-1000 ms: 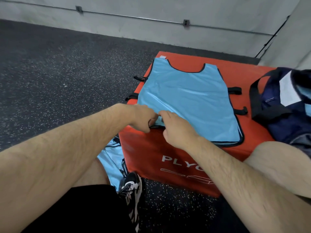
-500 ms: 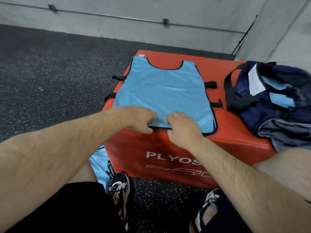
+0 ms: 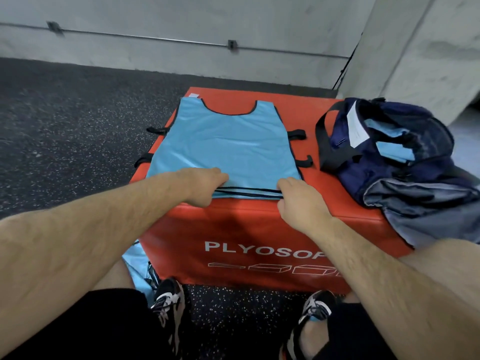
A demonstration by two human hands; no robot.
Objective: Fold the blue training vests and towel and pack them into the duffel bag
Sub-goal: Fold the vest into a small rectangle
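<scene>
Light blue sleeveless fabric training vest [image 3: 223, 144] lies flat on top of red padded plyo box [image 3: 233, 229]; long axis runs from box's near edge to far edge, neckline toward far edge, hem at near edge; left hand [image 3: 207, 184] and right hand [image 3: 298, 201], fingers curled, pinch hem at near edge; navy fabric duffel bag [image 3: 389, 157] sits on box's right side

Single head cam, wide-angle, faces fwd + down, close over red plyo box [image 3: 259, 224]; shoes [image 3: 168, 302] at btm edge, wall [image 3: 233, 19] at top, duffel bag [image 3: 384, 162] at rt.
</scene>
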